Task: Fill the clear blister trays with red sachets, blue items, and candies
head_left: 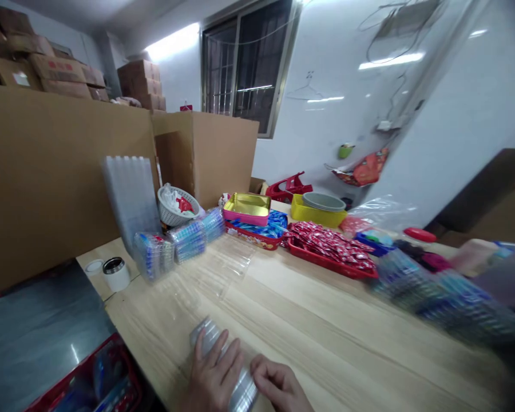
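A silvery, see-through plastic pack with ribs [244, 393] lies at the table's front edge. My left hand [217, 369] rests flat across it, fingers stretched out and slightly apart. Against the pack's right side, my right hand [278, 382] is closed, its thumb and index finger pinched together. What sits in that pinch, if anything, is too small to make out. Farther up the table, thin clear plastic sheets [229, 260] are spread in front of the hands.
Bundled clear packs [189, 240] line the back left, beside a white cup [116, 274]. Red-and-white packets [330, 243] fill a red tray; blue packets [277, 222] lie in another, partly under a gold-lined tin [248, 206]. More stacked packs [446, 292] stand right. A red crate [77, 377] sits below left.
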A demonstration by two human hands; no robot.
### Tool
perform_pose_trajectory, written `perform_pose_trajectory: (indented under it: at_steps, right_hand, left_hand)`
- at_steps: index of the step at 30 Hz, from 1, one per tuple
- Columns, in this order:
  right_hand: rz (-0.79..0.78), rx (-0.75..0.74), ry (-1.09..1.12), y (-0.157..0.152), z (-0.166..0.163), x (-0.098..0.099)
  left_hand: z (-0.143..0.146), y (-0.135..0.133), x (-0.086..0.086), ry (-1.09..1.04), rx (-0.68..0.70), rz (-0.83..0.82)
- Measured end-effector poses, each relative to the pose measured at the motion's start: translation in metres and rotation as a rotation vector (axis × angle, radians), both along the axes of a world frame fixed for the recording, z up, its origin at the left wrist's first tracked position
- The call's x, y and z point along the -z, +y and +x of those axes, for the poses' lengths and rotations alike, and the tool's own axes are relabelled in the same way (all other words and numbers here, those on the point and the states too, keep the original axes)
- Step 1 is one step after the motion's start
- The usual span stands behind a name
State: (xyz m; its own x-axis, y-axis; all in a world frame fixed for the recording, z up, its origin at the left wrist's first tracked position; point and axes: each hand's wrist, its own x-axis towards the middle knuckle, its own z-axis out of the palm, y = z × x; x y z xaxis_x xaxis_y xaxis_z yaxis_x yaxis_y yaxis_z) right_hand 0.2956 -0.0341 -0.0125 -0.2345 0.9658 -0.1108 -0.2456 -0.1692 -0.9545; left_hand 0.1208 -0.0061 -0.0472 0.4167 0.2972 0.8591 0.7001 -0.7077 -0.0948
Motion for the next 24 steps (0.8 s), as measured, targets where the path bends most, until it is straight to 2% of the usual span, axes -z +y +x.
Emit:
perform_pose_trajectory:
  at_steps: [5, 10, 13, 18, 21, 24]
  right_hand:
    - [-0.152, 0.074, 0.223, 0.001, 0.028, -0.001]
    - [-0.182, 0.154, 0.253, 0.01, 0.043, -0.004]
    - [-0.152, 0.203, 0.196, 0.015, 0.045, 0.0]
    - [-0.012, 0.42, 0.005, 0.029, 0.049, 0.013]
    - [-0.031, 0.474, 0.014, 0.046, 0.061, 0.022]
    - [-0.058, 0.521, 0.032, 0.07, 0.082, 0.029]
  left_hand:
    - [0.033, 0.015, 0.007, 0.072, 0.063, -0.013]
    - [0.053, 0.024, -0.003, 0.05, 0.164, -0.065]
    - [0.055, 0.019, -0.02, 0.096, 0.155, -0.143]
    - [0.051, 0.007, -0.048, 0.287, 0.076, -0.367]
    - [0.048, 0.002, -0.05, 0.316, 0.101, -0.383]
    - [0.045, -0.001, -0.042, 0.298, 0.096, -0.38]
